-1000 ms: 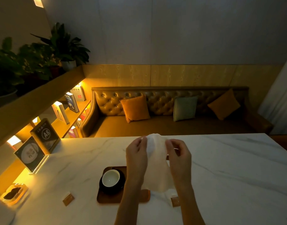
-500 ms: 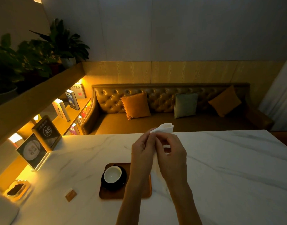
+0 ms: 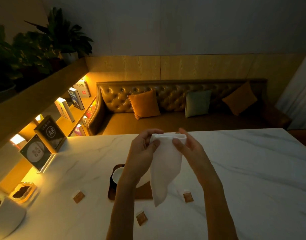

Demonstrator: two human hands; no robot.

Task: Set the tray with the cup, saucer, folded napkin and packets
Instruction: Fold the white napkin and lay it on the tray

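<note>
Pinching the napkin (image 3: 164, 170) by its folded top edge, the left hand (image 3: 141, 153) and right hand (image 3: 188, 149) each curled thumb and fingers round one corner. The cloth hung over the tray (image 3: 143, 194) near the table's (image 3: 244, 170) front edge, with the cup (image 3: 118, 174) on the tray and packets (image 3: 78, 197) lying around it.

Half hidden behind the left forearm (image 3: 124, 193), low in the middle of the frame: the cup (image 3: 118, 174) and the dark saucer (image 3: 112, 181). Covered across its middle by that forearm and the hanging napkin (image 3: 164, 168): the tray (image 3: 143, 192). Cut off at the bottom edge: both forearms. Cut off at the lower left edge: a white container (image 3: 6, 217). Too small to read: print on the packets (image 3: 78, 197).
</note>
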